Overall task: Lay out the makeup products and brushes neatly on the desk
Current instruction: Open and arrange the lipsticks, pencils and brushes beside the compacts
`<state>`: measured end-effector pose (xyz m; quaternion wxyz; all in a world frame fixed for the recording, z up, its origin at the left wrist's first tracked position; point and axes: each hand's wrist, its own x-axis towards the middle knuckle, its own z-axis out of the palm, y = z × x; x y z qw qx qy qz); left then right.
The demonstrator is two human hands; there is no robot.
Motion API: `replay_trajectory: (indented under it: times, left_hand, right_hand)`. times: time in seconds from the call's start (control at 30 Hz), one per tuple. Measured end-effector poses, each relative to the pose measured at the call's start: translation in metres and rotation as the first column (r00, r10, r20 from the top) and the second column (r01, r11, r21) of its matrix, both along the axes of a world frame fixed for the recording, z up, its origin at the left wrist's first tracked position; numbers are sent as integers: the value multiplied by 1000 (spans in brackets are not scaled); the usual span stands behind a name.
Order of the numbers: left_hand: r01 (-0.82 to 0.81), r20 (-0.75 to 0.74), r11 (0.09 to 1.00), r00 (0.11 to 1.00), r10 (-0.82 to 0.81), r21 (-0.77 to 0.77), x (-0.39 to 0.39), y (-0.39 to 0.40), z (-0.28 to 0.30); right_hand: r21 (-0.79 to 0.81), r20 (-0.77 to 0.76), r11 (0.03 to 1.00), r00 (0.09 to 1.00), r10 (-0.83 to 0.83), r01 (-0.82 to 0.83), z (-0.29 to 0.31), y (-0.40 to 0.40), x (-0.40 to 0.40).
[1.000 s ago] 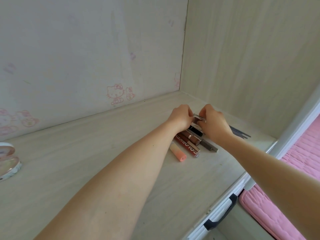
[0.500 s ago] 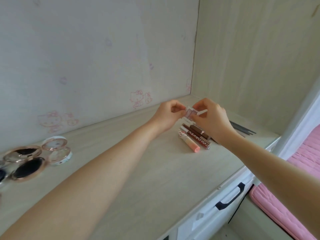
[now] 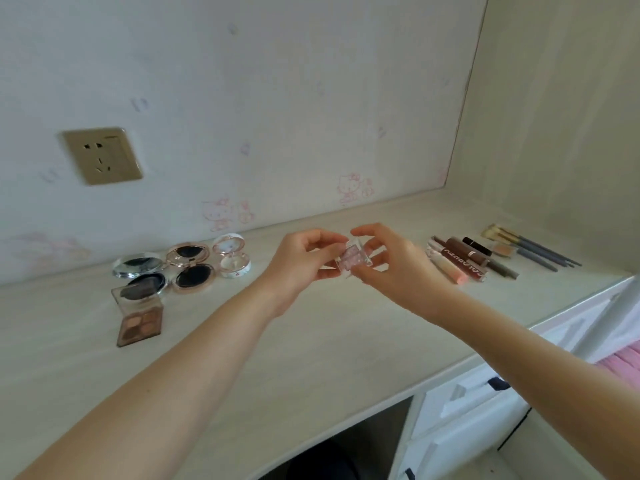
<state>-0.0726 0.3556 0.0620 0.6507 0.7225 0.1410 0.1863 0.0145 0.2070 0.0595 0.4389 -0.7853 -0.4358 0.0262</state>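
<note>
- Together, left hand [image 3: 304,263] and right hand [image 3: 391,263] pinch a small clear eyeshadow case [image 3: 355,259] above the desk [image 3: 311,341].
- Lip glosses [image 3: 457,261] and brushes [image 3: 530,249] lie at right.
- Open compacts [image 3: 190,268] sit at left.

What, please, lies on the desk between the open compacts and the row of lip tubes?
In the head view, only bare desk; above it both hands, left hand and right hand, hold a small clear case.

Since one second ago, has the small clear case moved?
Yes. The small clear case, pinched by both hands, has come up off the row of lip glosses and leftward, clear of it.
</note>
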Motion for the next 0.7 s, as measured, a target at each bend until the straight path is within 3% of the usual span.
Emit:
replay_trajectory:
  times: [0.37,0.5,0.7]
  left_hand:
    - [-251,-73,940,968,241,-229,-113,32,-33]
    - [-294,-86,909,956,281,-295,-137,39,-42]
    - [-212,-11,780,967,255,-589,-152,46,-55]
  right_hand:
    - [-118,275,973,935,224,-199,-32,48,-84]
    - [-131,225,961,937,268,-244,-41,64,-100]
    - [-76,89,968,965,245,-239,-46,83,-113]
